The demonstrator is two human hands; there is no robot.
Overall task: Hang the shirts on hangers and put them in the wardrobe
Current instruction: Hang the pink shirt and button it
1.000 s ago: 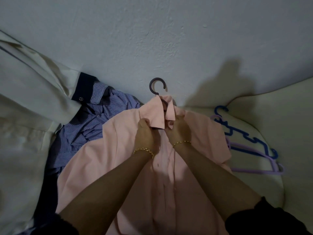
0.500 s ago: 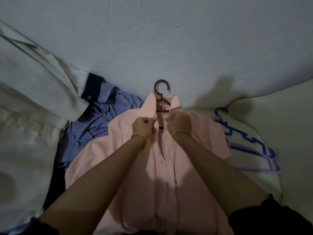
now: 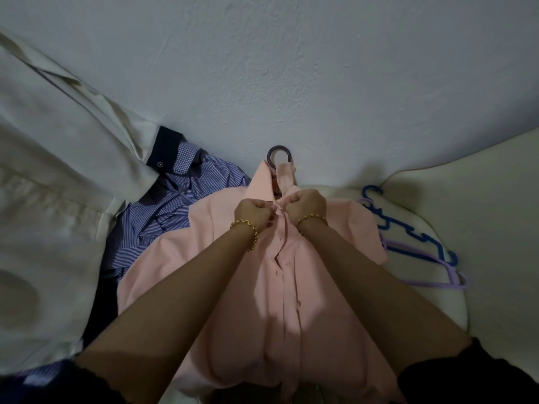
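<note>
Shirt, pink shirt [image 3: 306, 287], smooth woven cloth, lies centre on a dark hanger [image 3: 278, 158] with round hook at far end. Left hand [image 3: 253, 212] and right hand [image 3: 306, 204], fists curled, pinch its placket just under the collar. Striped blue shirt [image 3: 175, 205] crumpled left; blue and lilac plastic hangers [image 3: 414, 246] right.

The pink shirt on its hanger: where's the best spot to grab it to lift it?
Probably the dark hook, taken from the wall end, above the collar. It is the one part of the hanger poking clear of the pink shirt; the rest lies inside the cloth. The left hand and right hand pinch the front just below the collar.
</note>
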